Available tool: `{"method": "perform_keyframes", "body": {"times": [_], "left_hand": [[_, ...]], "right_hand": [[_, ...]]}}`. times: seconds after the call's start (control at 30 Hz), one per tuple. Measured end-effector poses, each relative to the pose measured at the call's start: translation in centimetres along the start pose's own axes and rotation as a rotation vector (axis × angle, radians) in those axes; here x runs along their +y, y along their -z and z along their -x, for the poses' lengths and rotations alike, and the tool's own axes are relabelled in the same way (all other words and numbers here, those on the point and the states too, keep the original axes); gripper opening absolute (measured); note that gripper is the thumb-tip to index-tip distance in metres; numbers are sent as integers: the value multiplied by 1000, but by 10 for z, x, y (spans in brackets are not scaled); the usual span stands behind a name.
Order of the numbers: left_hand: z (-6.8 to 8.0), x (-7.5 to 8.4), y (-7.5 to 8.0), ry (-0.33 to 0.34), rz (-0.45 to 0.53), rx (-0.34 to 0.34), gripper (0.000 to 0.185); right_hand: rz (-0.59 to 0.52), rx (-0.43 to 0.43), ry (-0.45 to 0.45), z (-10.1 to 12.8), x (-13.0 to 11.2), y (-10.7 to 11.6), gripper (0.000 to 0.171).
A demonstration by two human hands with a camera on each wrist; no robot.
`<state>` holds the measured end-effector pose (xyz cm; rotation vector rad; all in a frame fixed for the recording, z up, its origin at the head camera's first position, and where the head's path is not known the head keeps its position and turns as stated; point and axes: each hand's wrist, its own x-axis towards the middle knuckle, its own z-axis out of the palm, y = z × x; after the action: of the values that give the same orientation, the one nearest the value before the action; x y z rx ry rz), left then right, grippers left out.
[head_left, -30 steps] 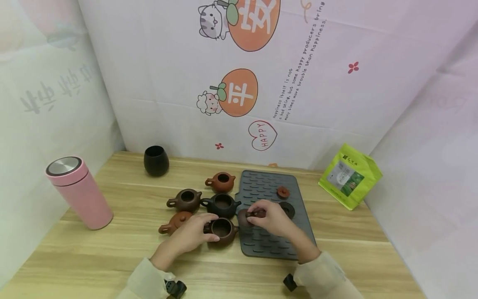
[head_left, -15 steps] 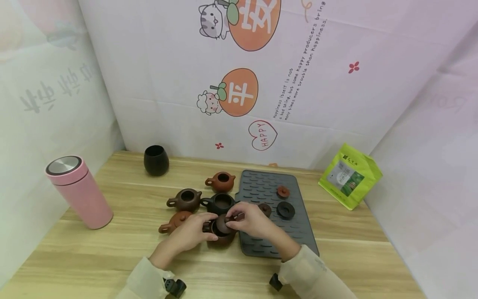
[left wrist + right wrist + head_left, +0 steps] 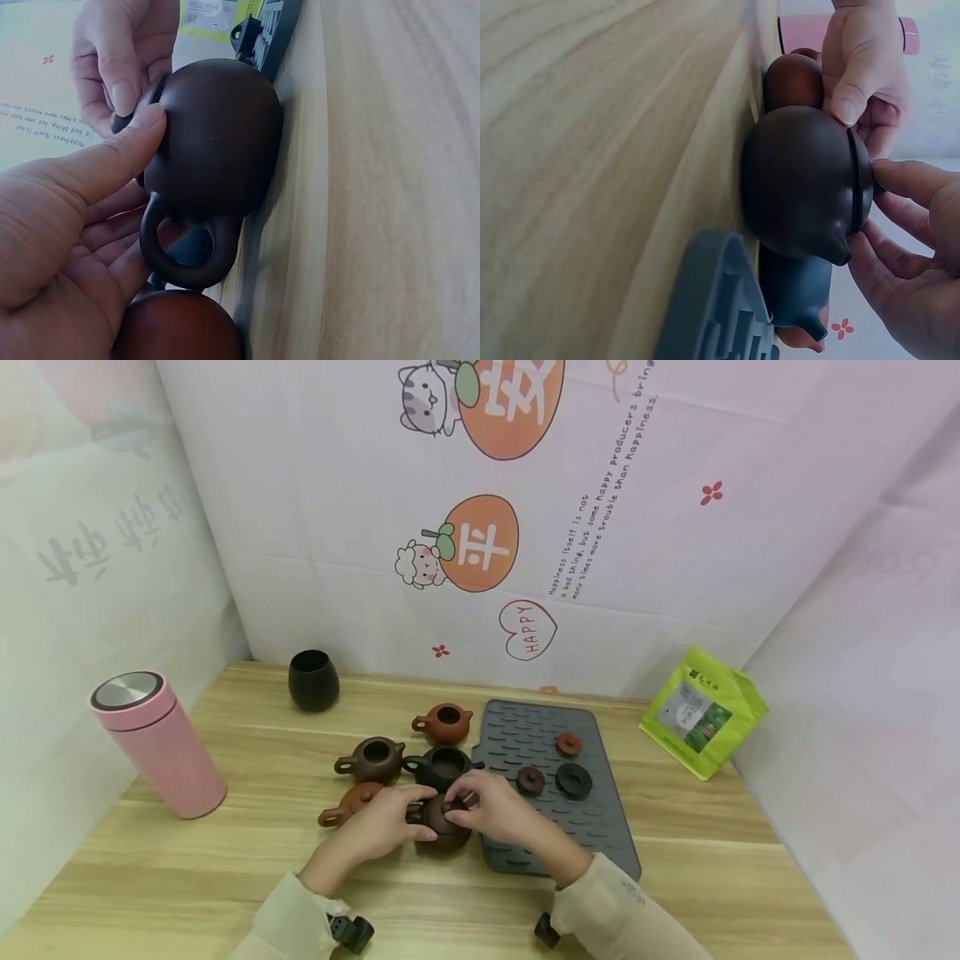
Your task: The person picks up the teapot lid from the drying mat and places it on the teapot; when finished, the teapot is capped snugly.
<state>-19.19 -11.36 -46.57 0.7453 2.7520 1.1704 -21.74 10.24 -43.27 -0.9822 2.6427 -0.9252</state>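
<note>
A dark brown teapot stands upright on the wooden table, its round handle plain in the left wrist view. My left hand steadies it from the handle side, thumb on the near shoulder and fingers on the far side. Between my right thumb and fingers is the knob of the matching lid, which sits on the pot's mouth. My right hand partly covers the spout in the head view. Beside my left hand, an orange-brown teapot with its lid on is partly hidden.
Behind stand a black teapot, a brown teapot and a small reddish teapot, all lidless. A grey mat bears a red lid, brown lid and black lid. A pink flask stands left.
My right hand has carried the dark brown lid left from the mat and lowered it onto the teapot's mouth. My left hand has stayed at the teapot.
</note>
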Motion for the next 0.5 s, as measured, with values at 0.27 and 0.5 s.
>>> {"method": "perform_keyframes", "body": {"times": [0.27,0.5], "left_hand": [[0,2,4,27,-12,-15,53],[0,2,26,58,18,43,55]], "right_hand": [[-17,9,-4,1,4,3,18],[-22,153,-130,10,39,30,24]]}}
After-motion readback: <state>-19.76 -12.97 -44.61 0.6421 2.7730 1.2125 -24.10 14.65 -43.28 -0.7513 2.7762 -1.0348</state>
